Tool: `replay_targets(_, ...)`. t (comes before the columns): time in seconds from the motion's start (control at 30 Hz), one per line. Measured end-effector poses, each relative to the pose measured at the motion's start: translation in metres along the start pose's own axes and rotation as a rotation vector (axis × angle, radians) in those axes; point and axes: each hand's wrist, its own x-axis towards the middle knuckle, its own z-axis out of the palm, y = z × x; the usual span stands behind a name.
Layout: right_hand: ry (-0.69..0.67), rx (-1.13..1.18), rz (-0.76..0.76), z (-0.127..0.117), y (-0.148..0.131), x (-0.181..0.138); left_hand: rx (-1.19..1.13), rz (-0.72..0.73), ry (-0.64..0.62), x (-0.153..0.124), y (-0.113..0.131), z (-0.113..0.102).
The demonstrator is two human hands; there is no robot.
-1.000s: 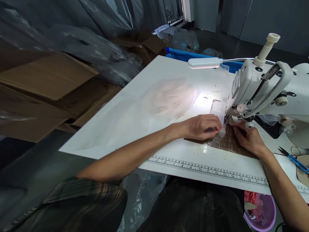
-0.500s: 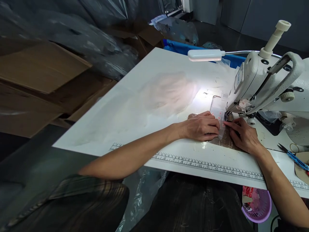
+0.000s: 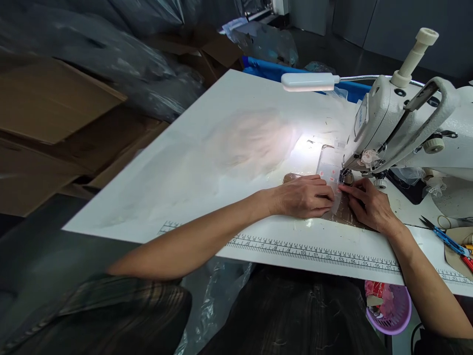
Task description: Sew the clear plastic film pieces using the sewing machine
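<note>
A sheer whitish strip of fabric with small pink-red spots [image 3: 325, 167] lies under the needle area of a white sewing machine [image 3: 388, 118]. My left hand [image 3: 305, 197] rests on its left side, fingers curled and pressed together on the material. From the right, my right hand [image 3: 371, 204] holds the near edge between thumb and forefinger, close to the metal presser foot [image 3: 346, 176]. The fingertips partly cover the strip. Beneath both hands is a shiny brownish plate [image 3: 343, 214] on the table.
A printed ruler scale [image 3: 295, 251] runs along the front of the white table [image 3: 185, 162]. Blue-handled snips [image 3: 445, 237] lie at the right. A white lamp [image 3: 310, 82] hangs above. A purple basket [image 3: 395, 315] stands below; cardboard boxes [image 3: 62, 103] are at left.
The whole view has shifted slightly, so everything appears a little further left. Both hands keep nearly the same place on the fabric; no clear movement of the strip shows.
</note>
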Motion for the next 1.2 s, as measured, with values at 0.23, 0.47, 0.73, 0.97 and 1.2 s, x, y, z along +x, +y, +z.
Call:
replay_targets(0.23,-0.043,-0.016,-0.03,-0.002,0.0,0.0,-0.031,0.068,0.033,0.005,0.002,-0.008)
replay_targets(0.47,-0.077,-0.026,0.013,-0.003,-0.004,0.0,-0.071,0.012,-0.017,0.01,-0.004,-0.008)
replay_targets(0.73,0.064,0.298,0.173,-0.008,0.002,0.0,-0.148,-0.072,-0.001,0.003,-0.01,-0.004)
replay_targets(0.97,0.058,0.37,0.142,-0.014,-0.005,0.0,-0.198,-0.093,0.104,0.004,-0.009,-0.004)
replay_targets(1.2,0.048,0.46,0.007,-0.006,-0.024,0.001,-0.09,-0.014,0.207,0.005,-0.008,0.002)
